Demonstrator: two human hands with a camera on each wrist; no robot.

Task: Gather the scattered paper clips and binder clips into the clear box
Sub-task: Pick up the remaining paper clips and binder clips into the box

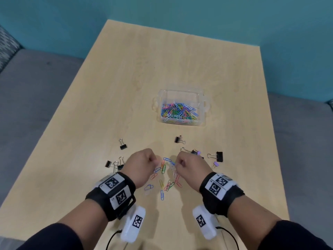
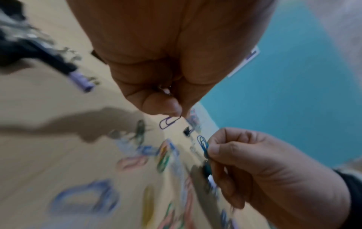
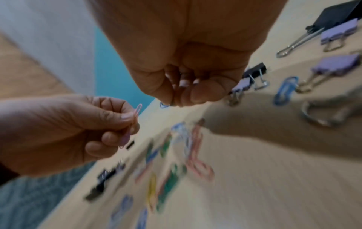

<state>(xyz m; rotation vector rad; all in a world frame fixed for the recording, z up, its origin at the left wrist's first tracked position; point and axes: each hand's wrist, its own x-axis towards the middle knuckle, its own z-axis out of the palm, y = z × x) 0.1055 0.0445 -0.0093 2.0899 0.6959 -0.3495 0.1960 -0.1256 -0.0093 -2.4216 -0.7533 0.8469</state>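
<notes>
Head view: the clear box (image 1: 182,107) already holds a heap of coloured paper clips; more paper clips (image 1: 164,179) and black and lilac binder clips (image 1: 215,156) lie scattered on the table (image 1: 90,123) near me. Left wrist view: my right hand (image 2: 260,167) pinches a blue clip (image 2: 203,144). Right wrist view: my left hand (image 3: 64,130) pinches a pink clip (image 3: 133,122); the work looks partly done.
</notes>
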